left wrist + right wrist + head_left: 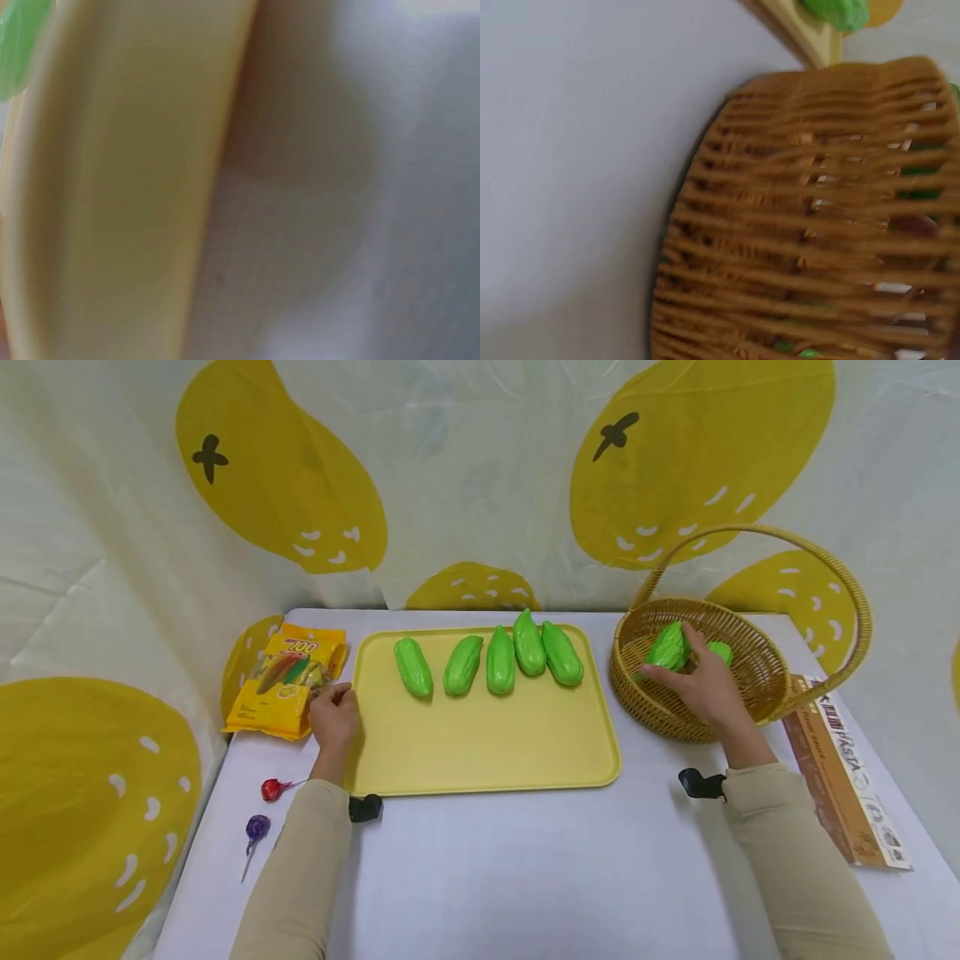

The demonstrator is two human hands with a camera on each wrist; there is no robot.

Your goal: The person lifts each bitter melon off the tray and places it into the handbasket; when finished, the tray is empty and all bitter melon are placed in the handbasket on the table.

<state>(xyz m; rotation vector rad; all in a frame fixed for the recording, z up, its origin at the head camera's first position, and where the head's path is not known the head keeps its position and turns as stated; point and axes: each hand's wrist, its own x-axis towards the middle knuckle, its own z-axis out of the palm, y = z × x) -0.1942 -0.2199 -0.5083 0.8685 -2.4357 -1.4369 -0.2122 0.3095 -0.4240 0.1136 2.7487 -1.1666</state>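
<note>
Five gourds [500, 662] lie on the tray [480, 743]; inside the basket [761, 677], right hand [708, 683] grips one of two; left hand's [334, 716] grip unclear.

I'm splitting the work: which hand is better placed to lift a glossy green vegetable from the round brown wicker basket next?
Right, probably: the right hand grips one glossy green vegetable inside the round brown wicker basket; the left hand is across the rectangular yellow tray, at its left edge.
</note>
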